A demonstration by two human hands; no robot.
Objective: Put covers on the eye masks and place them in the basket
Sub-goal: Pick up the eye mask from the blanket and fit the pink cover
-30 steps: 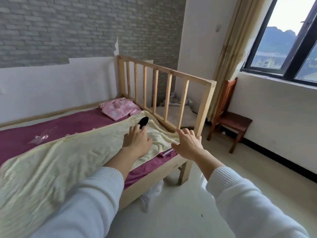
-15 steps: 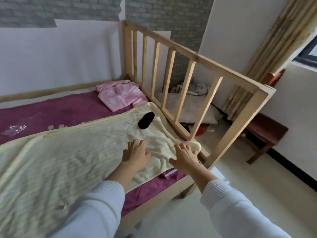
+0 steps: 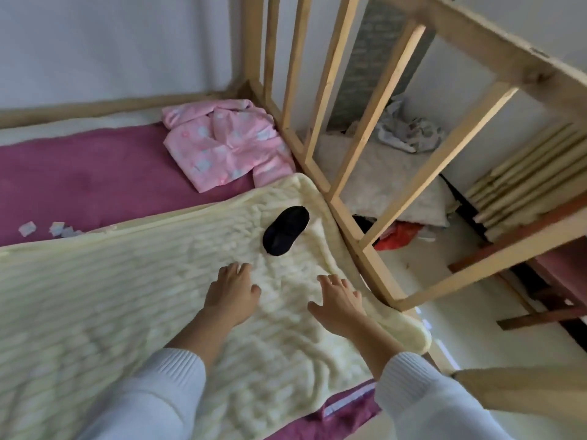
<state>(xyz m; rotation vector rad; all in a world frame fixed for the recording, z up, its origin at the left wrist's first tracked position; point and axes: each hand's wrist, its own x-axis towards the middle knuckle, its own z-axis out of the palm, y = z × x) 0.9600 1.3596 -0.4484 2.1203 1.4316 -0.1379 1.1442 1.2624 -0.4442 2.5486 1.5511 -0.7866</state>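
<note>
We have both hands, the left hand (image 3: pixel 233 292) and the right hand (image 3: pixel 340 301), spread flat on the cream blanket (image 3: pixel 127 296), with bare blanket between them and the black eye mask (image 3: pixel 286 230) near its far right corner. The wooden slatted rail (image 3: pixel 317 128) walls off the bed's right edge just beside the mask. A pink garment (image 3: pixel 222 144) fills the far right corner.

Eye mask (image 3: pixel 286 230) on blanket (image 3: pixel 127 296), beyond both hands; garment (image 3: pixel 225 142) behind, beside rail (image 3: pixel 320 100).
</note>
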